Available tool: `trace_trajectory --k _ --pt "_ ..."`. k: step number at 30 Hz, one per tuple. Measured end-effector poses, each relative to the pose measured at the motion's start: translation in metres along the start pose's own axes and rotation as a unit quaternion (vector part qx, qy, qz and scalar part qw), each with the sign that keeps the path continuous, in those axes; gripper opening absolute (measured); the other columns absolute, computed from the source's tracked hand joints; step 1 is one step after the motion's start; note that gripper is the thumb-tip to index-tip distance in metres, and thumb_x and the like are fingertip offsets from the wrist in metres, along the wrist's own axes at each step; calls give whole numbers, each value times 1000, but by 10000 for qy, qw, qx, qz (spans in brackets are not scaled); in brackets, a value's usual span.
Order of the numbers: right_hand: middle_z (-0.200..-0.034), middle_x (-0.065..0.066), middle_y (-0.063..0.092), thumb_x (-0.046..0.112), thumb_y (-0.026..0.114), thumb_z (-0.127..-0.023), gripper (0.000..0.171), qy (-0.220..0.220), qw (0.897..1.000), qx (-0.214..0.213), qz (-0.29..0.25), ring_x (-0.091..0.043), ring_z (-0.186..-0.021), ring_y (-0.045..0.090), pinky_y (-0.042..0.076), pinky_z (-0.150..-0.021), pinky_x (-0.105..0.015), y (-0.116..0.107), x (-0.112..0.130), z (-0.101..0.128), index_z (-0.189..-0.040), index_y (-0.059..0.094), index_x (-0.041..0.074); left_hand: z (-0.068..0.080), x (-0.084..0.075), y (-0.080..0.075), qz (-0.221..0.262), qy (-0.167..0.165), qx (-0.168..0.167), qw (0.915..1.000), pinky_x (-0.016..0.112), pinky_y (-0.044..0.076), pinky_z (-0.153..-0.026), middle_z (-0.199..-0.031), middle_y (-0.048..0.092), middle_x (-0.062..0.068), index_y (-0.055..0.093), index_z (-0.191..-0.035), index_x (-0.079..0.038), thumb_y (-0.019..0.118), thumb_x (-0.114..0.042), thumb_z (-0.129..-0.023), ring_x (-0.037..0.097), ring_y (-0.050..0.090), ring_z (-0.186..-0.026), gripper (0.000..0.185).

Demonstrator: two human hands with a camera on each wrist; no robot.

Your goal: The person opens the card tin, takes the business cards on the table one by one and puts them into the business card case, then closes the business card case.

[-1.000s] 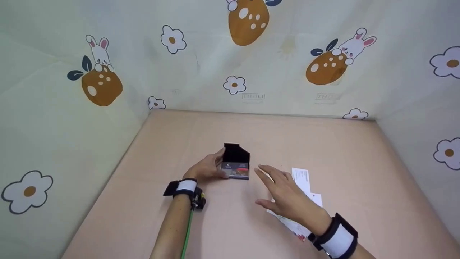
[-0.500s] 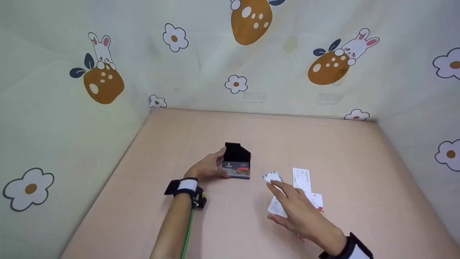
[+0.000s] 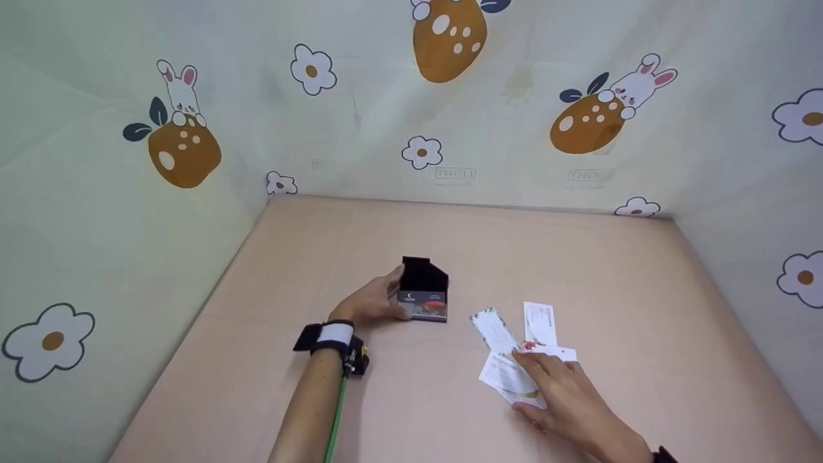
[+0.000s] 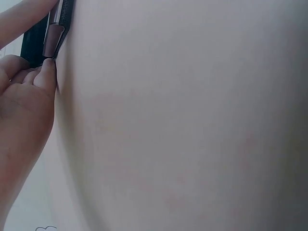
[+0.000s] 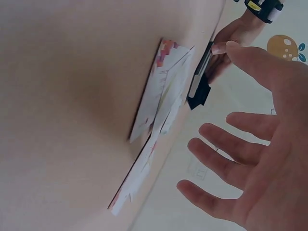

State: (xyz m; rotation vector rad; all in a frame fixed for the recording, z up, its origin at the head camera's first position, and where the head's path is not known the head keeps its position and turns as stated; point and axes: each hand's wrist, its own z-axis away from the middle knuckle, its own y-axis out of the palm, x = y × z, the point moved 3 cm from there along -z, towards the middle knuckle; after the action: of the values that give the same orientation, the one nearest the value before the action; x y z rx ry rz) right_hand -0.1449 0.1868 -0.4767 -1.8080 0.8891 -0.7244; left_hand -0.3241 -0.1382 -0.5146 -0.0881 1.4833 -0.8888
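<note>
A printed cloth with rabbits, flowers and orange fruit hangs as walls on three sides of a pale pink table, the biggest things in sight.

On the table, a little left of centre, stands a small black card box with its lid tipped up and back; a dark card with a red patch shows at its front. The left hand grips the box from its left side, thumb and fingers curled round the near corner (the left wrist view shows a fingertip pressed against the box's edge). A black and white wrist strap sits on that forearm, with a green cable running down along it.

To the right of the box, and apart from it, a loose spread of white printed cards lies flat on the table, overlapping one another. The right hand is over the near end of the spread, fingers straight and fanned out, holding nothing; in the head view the fingertips appear to touch the cards, though the right wrist view shows the palm lifted well off them.
</note>
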Motion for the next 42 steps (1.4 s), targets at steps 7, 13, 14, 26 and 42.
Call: trace_trajectory --k 7,13,14,26,42 --pt "-130 -4 65 40 89 -68 78 204 9997 65 141 -20 -114 62 45 -85 -38 0 -7 9 -135 61 10 1 -4 -4 -80 -23 -42 10000 37 14 -129 -170 7 8 8 -161 -8 81 -14 -81 24 14 -157 109" --pt "-119 -1 67 42 88 -68 75 78 9994 -109 307 -17 -109 62 44 -81 -37 2 -11 14 -130 63 9 -2 -5 -5 138 311 120 9993 39 13 -129 -170 4 12 6 -160 -4 81 -9 -81 26 12 -157 109" --pt "-119 -2 67 42 88 -68 74 86 9994 -98 328 -18 -109 62 44 -81 -37 3 -11 13 -129 63 9 -3 -5 -6 213 425 157 9987 40 13 -129 -170 4 13 5 -160 -3 80 -7 -81 28 12 -157 109" --pt "-128 -12 67 38 84 -76 73 782 9915 1029 -134 -26 -116 62 44 -89 -45 10 -11 10 -136 58 5 1 -6 -5 -36 206 80 9998 38 12 -129 -169 6 13 7 -160 -3 82 -14 -81 26 13 -157 110" --pt "-119 -20 68 16 86 -71 80 1033 9887 858 -672 -33 -107 66 53 -87 -51 12 -1 7 -139 52 -4 1 -2 0 125 134 86 9998 38 13 -129 -169 5 13 7 -160 -3 81 -12 -81 26 14 -157 108"
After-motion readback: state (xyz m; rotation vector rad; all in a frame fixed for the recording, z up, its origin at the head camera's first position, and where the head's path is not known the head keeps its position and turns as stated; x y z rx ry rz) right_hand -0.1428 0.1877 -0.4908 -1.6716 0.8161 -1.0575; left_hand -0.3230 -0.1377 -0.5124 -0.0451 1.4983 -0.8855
